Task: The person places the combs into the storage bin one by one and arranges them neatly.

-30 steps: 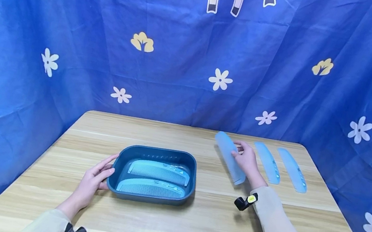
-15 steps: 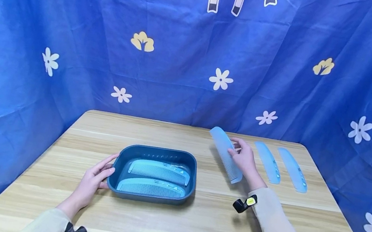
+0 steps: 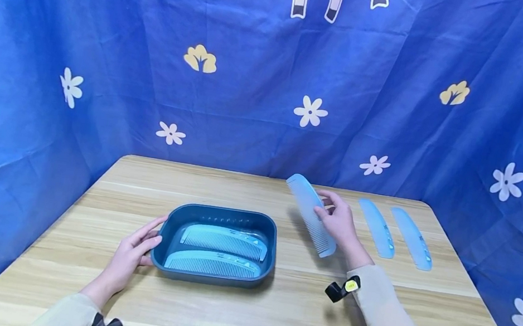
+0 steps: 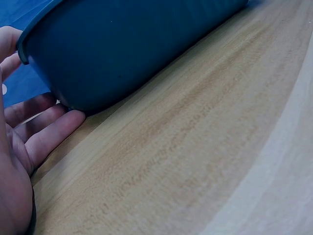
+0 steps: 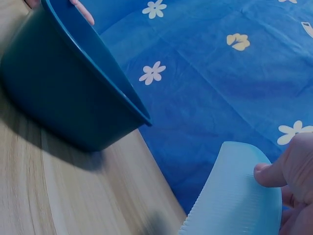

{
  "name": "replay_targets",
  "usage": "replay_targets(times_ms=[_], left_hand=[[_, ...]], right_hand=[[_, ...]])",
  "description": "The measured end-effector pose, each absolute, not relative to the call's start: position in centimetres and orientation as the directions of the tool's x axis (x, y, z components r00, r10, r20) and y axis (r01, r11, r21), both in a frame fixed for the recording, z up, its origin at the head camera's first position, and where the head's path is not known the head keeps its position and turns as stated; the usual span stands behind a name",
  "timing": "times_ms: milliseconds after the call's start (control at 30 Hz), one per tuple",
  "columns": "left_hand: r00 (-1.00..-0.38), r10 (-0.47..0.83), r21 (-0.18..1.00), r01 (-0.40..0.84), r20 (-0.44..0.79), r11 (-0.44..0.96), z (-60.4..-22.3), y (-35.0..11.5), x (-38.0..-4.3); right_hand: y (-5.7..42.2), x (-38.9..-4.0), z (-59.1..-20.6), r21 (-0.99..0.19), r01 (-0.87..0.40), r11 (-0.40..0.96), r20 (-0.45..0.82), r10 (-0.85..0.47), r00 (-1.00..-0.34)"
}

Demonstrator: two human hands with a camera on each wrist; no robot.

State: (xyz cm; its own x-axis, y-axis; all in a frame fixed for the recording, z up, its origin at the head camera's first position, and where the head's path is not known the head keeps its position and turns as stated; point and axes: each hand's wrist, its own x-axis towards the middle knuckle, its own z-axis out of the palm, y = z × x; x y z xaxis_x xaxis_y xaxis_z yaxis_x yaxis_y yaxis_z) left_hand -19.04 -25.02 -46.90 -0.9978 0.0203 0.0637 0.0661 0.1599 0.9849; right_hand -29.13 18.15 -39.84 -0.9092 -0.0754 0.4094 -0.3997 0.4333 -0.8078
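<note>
In the head view, my right hand (image 3: 338, 219) pinches a translucent light-blue comb (image 3: 310, 210) by its curved back, thumb on the near face. This comb is tilted above the table, right of a dark teal plastic bin (image 3: 208, 279). In the right wrist view the comb's (image 5: 234, 196) teeth face left and its lower part runs out of frame. My left hand (image 3: 128, 256) holds the bin's left end, with digits at the rim and other fingers against the lower outer wall (image 4: 107, 58). Inside the bin lie two combs, a rear comb (image 3: 224, 241) and a front comb (image 3: 213, 264).
Two more combs, a nearer comb (image 3: 376, 228) and an outer comb (image 3: 411, 239), lie slanted on the wooden table (image 3: 237, 323) at the right rear. A blue patterned curtain (image 3: 250, 99) hangs behind the table and along both sides.
My right hand has carried its comb leftward, slightly up, toward the bin. The left hand, the bin and the other combs have stayed in place.
</note>
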Motion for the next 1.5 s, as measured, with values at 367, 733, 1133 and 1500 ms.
replay_targets(times_ms=[367,733,1133,1500], left_hand=[[-0.998,0.013,0.984,0.068,0.066,0.163,-46.9,-25.0,-19.0],[-0.998,0.013,0.983,0.070,0.068,0.171,-46.9,-25.0,-18.9],[-0.998,0.012,0.981,0.071,0.070,0.181,-46.8,-25.1,-18.8],[-0.995,0.045,0.975,0.091,0.084,0.202,-46.6,-25.0,-18.8]], right_hand=[[16.7,-28.1,-38.8,-0.849,-0.380,0.367,0.376,-0.084,-0.923],[15.6,-27.5,-38.3,-0.827,-0.445,0.343,0.418,-0.154,-0.896],[14.1,-26.8,-38.1,-0.800,-0.487,0.351,0.443,-0.202,-0.873],[12.1,-24.8,-36.3,-0.824,-0.498,0.268,0.444,-0.241,-0.863]])
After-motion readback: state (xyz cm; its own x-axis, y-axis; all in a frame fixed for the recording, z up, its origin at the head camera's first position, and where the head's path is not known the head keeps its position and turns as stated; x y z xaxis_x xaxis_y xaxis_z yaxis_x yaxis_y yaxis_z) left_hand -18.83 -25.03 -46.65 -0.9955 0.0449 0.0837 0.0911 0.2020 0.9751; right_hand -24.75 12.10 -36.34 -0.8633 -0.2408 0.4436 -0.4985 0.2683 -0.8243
